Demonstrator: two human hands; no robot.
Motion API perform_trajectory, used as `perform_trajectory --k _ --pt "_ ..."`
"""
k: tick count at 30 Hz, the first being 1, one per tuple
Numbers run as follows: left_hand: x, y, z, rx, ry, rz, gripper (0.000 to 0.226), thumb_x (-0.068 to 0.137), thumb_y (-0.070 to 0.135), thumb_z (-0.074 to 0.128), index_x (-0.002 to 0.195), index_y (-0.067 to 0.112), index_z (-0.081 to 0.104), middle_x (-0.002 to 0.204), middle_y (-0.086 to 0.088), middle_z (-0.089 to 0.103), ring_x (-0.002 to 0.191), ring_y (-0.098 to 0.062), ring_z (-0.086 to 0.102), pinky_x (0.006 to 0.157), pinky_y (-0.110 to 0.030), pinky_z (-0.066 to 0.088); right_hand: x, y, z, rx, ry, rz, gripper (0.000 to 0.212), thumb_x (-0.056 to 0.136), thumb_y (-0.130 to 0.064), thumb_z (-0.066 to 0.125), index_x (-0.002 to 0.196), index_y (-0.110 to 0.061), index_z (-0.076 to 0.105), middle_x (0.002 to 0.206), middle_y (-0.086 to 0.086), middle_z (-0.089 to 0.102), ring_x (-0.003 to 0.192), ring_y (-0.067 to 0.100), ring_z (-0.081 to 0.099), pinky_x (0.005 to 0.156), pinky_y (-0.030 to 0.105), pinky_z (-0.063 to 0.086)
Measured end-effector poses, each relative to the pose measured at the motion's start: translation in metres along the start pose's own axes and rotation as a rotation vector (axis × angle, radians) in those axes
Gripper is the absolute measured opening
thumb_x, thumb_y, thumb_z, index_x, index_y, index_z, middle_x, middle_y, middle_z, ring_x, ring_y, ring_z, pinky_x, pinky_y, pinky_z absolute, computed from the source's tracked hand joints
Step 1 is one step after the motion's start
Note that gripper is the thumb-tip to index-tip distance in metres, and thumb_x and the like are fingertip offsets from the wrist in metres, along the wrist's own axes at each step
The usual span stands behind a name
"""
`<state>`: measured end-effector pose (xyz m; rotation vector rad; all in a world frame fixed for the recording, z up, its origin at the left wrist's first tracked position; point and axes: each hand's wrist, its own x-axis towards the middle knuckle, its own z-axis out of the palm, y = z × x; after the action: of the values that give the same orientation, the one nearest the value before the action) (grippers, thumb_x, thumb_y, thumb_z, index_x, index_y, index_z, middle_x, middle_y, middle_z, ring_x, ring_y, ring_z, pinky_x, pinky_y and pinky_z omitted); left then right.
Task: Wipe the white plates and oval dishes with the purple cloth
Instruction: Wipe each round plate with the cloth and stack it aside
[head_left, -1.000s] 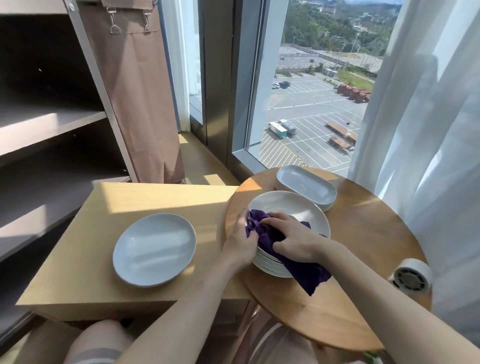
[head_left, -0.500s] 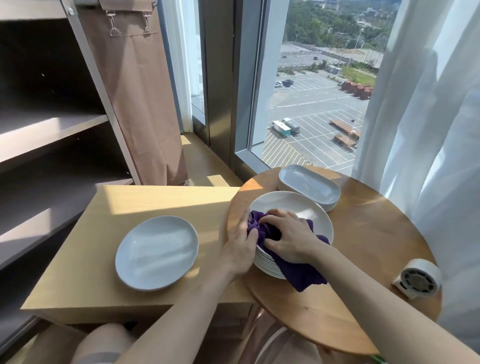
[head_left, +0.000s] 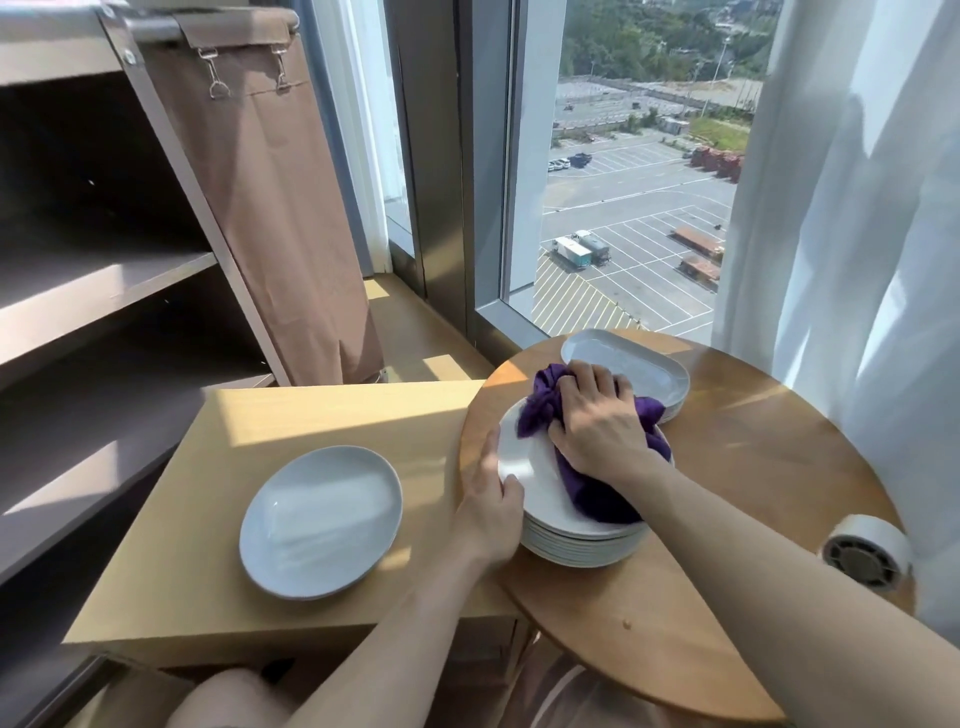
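One bare knee shows at the bottom edge, and two bare forearms reach up into the middle. Two tables meet: a pale table at lower left and a round table at lower right, its edge over the pale one's right end.

On the pale table lies one white plate, alone. Near the round table's left edge stands one stack of white plates; the rims lie too close to count surely, about ten. The left hand holds the stack's left side, thumb over the top plate's rim, the other fingers curled down the side and out of sight.

One purple cloth lies across the top plate, its tail over the near right rim. The right hand presses on it at the plate's far side, fingers curled tight into the bunched cloth.

At the frame's right edge one white round gadget with a dark grille sits on the round table.

Just behind the stack is a shorter pile of oval dishes, three or four.

Shelves fill the upper left, and one brown bag hangs beside them by two clips. A window and a white curtain take the upper right.
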<state>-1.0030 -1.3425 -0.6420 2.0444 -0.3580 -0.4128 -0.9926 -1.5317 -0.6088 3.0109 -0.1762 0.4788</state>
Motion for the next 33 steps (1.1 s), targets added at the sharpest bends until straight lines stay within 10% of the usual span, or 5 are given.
perform_trajectory --k 12,21,26,33 --pt "0.001 0.003 0.0 -0.028 -0.027 -0.048 0.066 0.107 0.027 0.036 0.162 0.042 0.004 0.167 -0.003 0.013 0.148 -0.019 0.024 0.1 -0.02 0.019 -0.042 0.041 -0.045 -0.044 -0.503 -0.042 0.063 0.085 -0.073 0.033 0.119 -0.023 0.049 0.134 0.003 0.045 0.128 0.028 0.04 0.106 0.048 0.033" --pt "-0.006 0.016 -0.006 -0.058 -0.055 -0.07 0.06 0.11 0.028 0.03 0.162 0.043 0.004 0.147 0.005 0.03 0.099 -0.004 0.042 0.066 0.0 0.029 -0.063 -0.01 -0.047 0.302 -0.508 -0.026 0.027 0.087 -0.047 0.039 0.096 -0.029 0.056 0.108 -0.011 0.044 0.105 0.018 0.042 0.096 0.042 0.036" --pt "-0.005 0.02 -0.013 0.058 -0.106 -0.047 0.05 0.112 0.039 0.016 0.162 0.033 0.017 0.168 0.006 0.015 0.146 -0.027 0.029 0.104 -0.028 0.025 -0.039 -0.031 -0.038 0.491 -0.535 -0.049 0.027 0.082 -0.041 0.042 0.098 -0.028 0.06 0.118 -0.012 0.048 0.112 0.019 0.043 0.098 0.044 0.037" --pt "-0.003 0.016 -0.009 -0.046 -0.06 -0.097 0.053 0.109 0.051 0.021 0.159 0.051 0.003 0.167 0.004 0.023 0.147 -0.025 0.034 0.107 -0.028 0.027 -0.02 -0.034 -0.014 0.503 -0.417 -0.041 0.031 0.092 -0.029 0.052 0.119 -0.024 0.065 0.138 -0.004 0.052 0.123 0.025 0.045 0.104 0.047 0.037"
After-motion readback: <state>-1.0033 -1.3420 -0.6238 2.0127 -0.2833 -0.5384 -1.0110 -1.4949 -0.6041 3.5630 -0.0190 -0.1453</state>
